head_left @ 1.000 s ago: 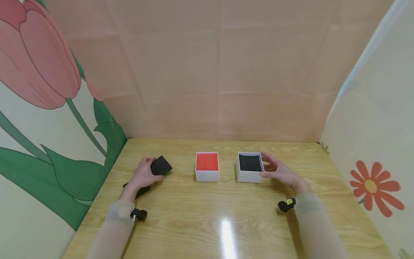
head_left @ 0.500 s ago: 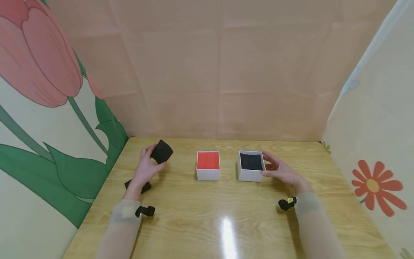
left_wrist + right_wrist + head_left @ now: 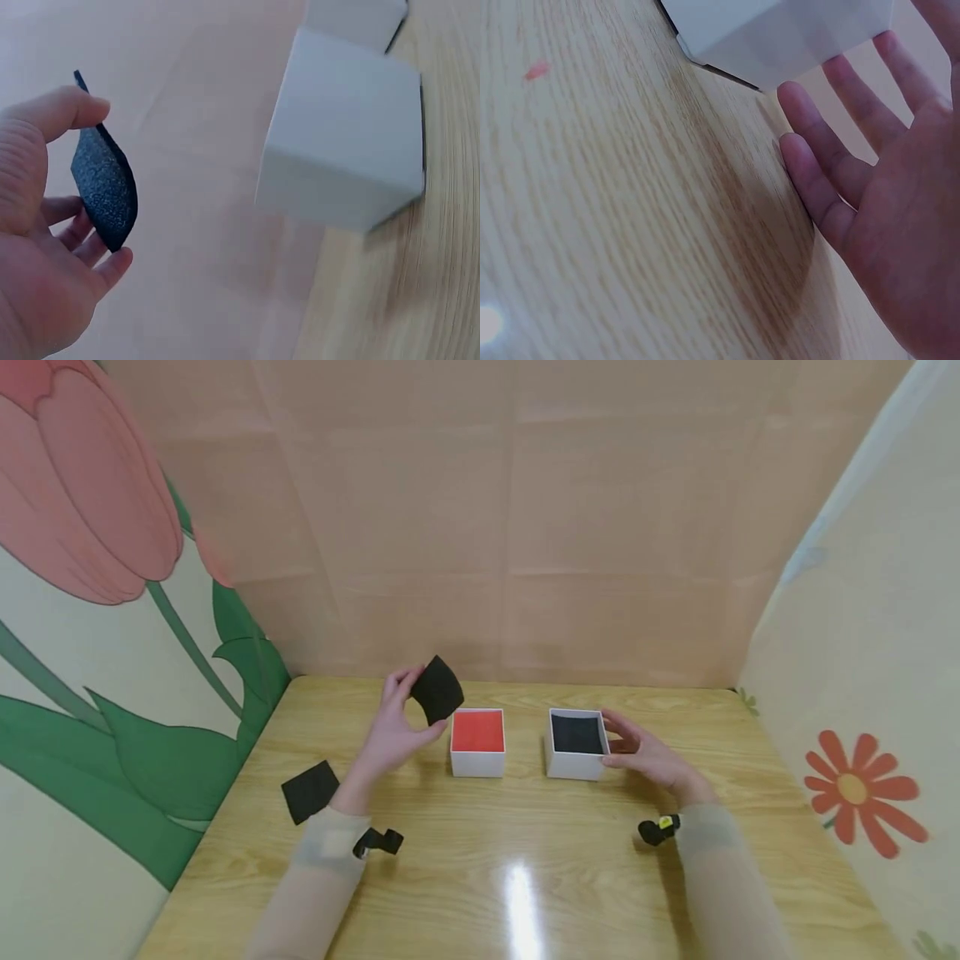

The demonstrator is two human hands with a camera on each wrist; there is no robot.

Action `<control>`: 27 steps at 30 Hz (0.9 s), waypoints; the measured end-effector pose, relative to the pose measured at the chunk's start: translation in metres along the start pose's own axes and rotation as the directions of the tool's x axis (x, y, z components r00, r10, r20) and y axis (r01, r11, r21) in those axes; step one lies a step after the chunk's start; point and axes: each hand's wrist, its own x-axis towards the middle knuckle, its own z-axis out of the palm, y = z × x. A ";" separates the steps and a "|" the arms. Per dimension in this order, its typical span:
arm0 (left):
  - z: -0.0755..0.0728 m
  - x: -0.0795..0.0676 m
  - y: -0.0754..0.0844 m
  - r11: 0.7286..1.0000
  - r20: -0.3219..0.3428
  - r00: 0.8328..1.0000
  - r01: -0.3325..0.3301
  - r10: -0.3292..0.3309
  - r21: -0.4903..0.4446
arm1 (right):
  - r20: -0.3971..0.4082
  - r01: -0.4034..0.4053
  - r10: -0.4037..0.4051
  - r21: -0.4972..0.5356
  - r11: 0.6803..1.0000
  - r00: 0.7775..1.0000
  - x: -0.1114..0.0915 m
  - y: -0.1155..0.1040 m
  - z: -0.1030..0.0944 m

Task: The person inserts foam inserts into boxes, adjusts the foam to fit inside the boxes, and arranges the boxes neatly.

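Observation:
My left hand [image 3: 392,731] holds a thin black foam square [image 3: 438,691] by its edges, bent into a curve, in the air just left of and above a white box with a red inside [image 3: 478,732]. In the left wrist view, the thumb and fingertips pinch the bowed black foam square [image 3: 106,180] on opposite edges. My right hand [image 3: 651,758] rests at the right side of a second white box [image 3: 574,766], which has a black piece [image 3: 576,735] inside. In the right wrist view its fingers [image 3: 859,105] are spread and fairly straight, some tips at the box wall [image 3: 780,41].
Another black square [image 3: 311,792] lies flat on the wooden table [image 3: 450,860], left of the left forearm. A gap separates the two boxes. A pinkish-tan sheet [image 3: 510,527] hangs behind the table, with flower-printed sheets on both sides.
My left hand has lifted the black foam square and carried it right toward the red box, uncovering the other black square on the table. The right hand stays beside its box.

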 end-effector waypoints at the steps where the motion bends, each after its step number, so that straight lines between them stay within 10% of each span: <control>1: 0.004 0.002 0.004 1.000 0.020 1.000 -0.014 0.014 0.001 | -0.001 0.002 -0.002 0.004 1.000 1.000 0.001 -0.001 0.000; 14: 0.061 0.022 0.034 0.989 0.204 0.968 -0.151 0.146 0.009 | 0.003 -0.018 0.018 0.001 1.000 1.000 0.001 0.003 -0.001; 27: 0.125 0.046 0.055 0.948 0.408 0.893 -0.275 0.190 0.160 | 0.005 -0.019 0.019 -0.014 1.000 1.000 -0.002 -0.001 0.000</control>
